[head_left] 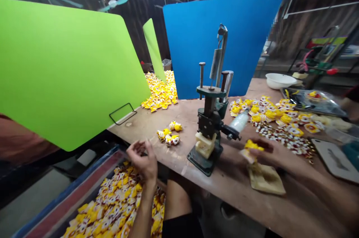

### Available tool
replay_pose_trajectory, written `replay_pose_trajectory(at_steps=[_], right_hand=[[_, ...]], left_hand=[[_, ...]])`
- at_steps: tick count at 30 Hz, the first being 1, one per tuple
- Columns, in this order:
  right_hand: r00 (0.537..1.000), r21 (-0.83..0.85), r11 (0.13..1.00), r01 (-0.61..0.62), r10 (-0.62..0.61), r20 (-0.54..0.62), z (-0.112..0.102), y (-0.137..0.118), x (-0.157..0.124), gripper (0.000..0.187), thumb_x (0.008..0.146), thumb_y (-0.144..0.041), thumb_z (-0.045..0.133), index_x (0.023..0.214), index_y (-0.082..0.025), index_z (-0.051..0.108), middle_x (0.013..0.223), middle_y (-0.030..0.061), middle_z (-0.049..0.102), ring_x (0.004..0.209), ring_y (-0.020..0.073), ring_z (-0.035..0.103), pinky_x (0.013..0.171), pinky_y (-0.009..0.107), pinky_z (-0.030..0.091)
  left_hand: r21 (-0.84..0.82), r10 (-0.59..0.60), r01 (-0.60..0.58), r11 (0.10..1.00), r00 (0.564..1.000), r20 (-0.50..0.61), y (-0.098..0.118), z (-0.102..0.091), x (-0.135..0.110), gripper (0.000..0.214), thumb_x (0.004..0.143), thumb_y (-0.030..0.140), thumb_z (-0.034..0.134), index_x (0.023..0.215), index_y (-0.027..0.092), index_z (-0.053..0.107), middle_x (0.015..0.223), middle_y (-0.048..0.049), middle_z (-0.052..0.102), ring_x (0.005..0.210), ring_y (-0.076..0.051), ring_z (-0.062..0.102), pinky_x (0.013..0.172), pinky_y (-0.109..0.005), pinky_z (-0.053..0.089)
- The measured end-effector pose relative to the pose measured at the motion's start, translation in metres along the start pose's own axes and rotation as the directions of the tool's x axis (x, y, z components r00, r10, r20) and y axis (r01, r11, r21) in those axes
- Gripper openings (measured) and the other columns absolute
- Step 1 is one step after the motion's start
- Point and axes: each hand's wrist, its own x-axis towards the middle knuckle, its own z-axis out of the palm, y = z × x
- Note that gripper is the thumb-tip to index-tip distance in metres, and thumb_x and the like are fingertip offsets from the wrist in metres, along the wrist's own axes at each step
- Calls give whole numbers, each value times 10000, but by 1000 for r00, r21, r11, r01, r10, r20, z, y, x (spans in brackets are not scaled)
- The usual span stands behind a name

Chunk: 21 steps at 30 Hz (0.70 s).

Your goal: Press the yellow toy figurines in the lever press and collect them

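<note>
My left hand [144, 161] is at the table's front edge, above a bin of yellow-and-white plastic figure pieces [112, 200]. Its fingers are loosely curled and apart, and I see nothing in them. Just beyond it, several figure pieces [171, 139] lie in a small group on the table. My right hand [265, 152], smeared by motion, grips a yellow-and-white figure piece [251, 148] over a pale block-shaped fixture [265, 182]. Between my hands stands a green hand press [209, 118] with a cream-coloured jig [205, 144] at its base and a lever wrapped in clear plastic [238, 122].
A heap of pieces [161, 88] lies at the back between a lime-green panel [70, 70] and a blue panel [215, 47]. To the right are more figure pieces [269, 113], small white parts [283, 139], a white bowl [280, 80], a metal tray [322, 103] and a pale board [333, 159].
</note>
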Motion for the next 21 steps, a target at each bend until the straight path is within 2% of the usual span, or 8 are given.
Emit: replay_pose_trajectory(at_steps=[1,2,4,5,9,14,18,21], right_hand=[[996,82,996,-26,19,87,22,-4,-16,617,700,-602,975,1193,-267,815,1314,134,809,1167,388,784,990,471,650],[984,162,986,-48,20,175,46,-10,-28,634,720,-590,974,1231,-256,802,1357,133,792,1213,381,769,1039,480,634],[966,293,954,-59,-19,259,95,-20,-42,672,729,-592,978,1250,-217,777,1349,145,790,1241,374,753,1088,498,606],[964,334,941,-51,-41,262,117,-25,-45,692,717,-609,982,1232,-198,768,1312,151,800,1226,372,755,1089,502,599],[980,350,937,17,-84,179,163,-33,-40,768,609,-710,997,1104,-178,747,1161,140,819,1103,351,777,1008,483,618],[993,262,961,91,-107,48,122,-19,-25,674,733,-784,897,1053,-198,801,1113,114,820,1027,298,770,945,421,620],[999,426,905,-19,38,-37,69,-11,-1,594,847,-767,832,1082,-221,820,1104,97,820,1013,240,761,864,318,624],[997,662,748,-48,72,-9,40,-37,32,574,955,-773,694,1078,-221,791,1100,103,810,1016,218,755,854,291,641]], left_hand=[[-54,52,-50,997,998,32,14,-8,-25,521,979,539,713,1353,206,571,1208,-120,708,1036,-240,734,955,-416,634],[-141,115,-87,986,972,207,27,-15,-54,528,960,501,760,1377,227,588,1236,-115,717,1046,-243,746,946,-402,645],[-233,175,-41,972,789,590,48,-24,-111,778,858,458,897,1528,268,548,1435,-141,688,1228,-296,741,1057,-437,640],[-255,156,23,967,738,657,54,-26,-136,791,855,439,911,1539,281,545,1473,-140,681,1273,-303,736,1087,-443,637],[-244,-59,272,931,771,635,55,-17,-170,517,983,438,792,1436,258,620,1397,-118,752,1242,-273,775,1093,-439,642],[-158,14,82,984,850,526,58,14,-133,460,948,432,830,1343,241,691,1308,-110,787,1193,-296,774,1084,-471,617],[-28,82,-80,996,826,557,75,36,-120,368,968,264,757,1322,201,678,1220,-143,776,1166,-339,748,1022,-507,608],[2,83,-104,995,798,597,74,40,-119,285,956,231,743,1234,205,683,1125,-129,759,1102,-338,740,990,-507,601]])
